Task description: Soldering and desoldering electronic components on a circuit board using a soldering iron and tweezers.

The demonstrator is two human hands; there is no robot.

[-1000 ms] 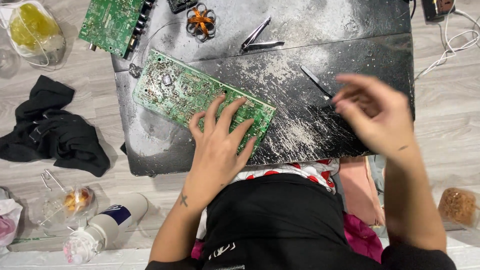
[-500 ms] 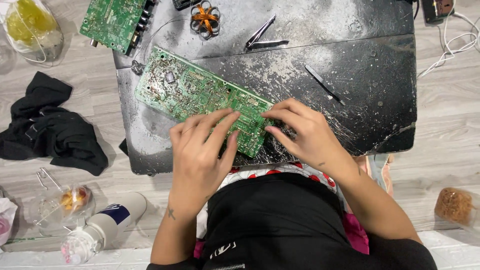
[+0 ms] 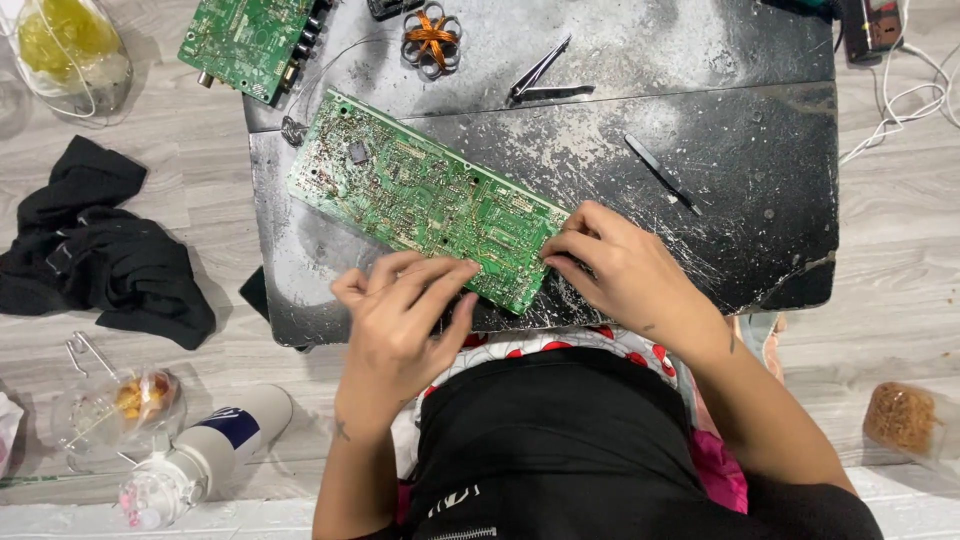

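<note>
The long green circuit board [image 3: 425, 195], lying slantwise solder-side up on the dusty black surface [image 3: 740, 200], is being pinched at its near right corner by the right hand [image 3: 625, 270] and steadied by the left hand [image 3: 405, 315], fingers resting loosely on its near edge.

I see both arms bare to the elbow, with no sleeves. My left hand [image 3: 400, 310] has a small dark tattoo near the wrist. My right hand [image 3: 625, 275] wears no rings. Below sit a black top and red-and-white patterned fabric.
</note>
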